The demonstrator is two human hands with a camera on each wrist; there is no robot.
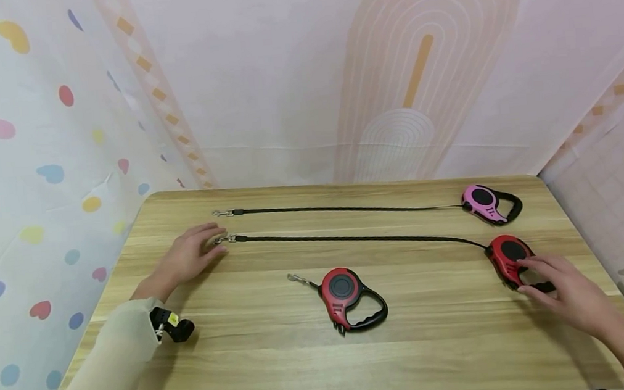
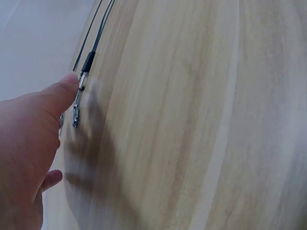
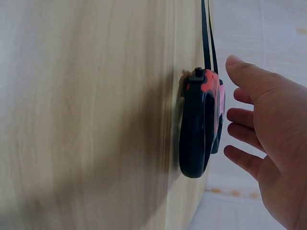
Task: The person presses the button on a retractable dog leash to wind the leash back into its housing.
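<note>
The left hand (image 1: 186, 255) lay loose, fingers straight, touching the metal clip (image 1: 225, 240). The right hand (image 1: 568, 293) was loose too, beside the red leash case (image 1: 509, 258).

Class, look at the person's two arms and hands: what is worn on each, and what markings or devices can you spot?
The left hand is bare; its arm wears a pale beige long sleeve ending at the wrist. A small black device with a yellow mark sits at that cuff. The right hand is also bare, and its forearm is uncovered as far as the head view shows. No rings or gloves are visible.
</note>
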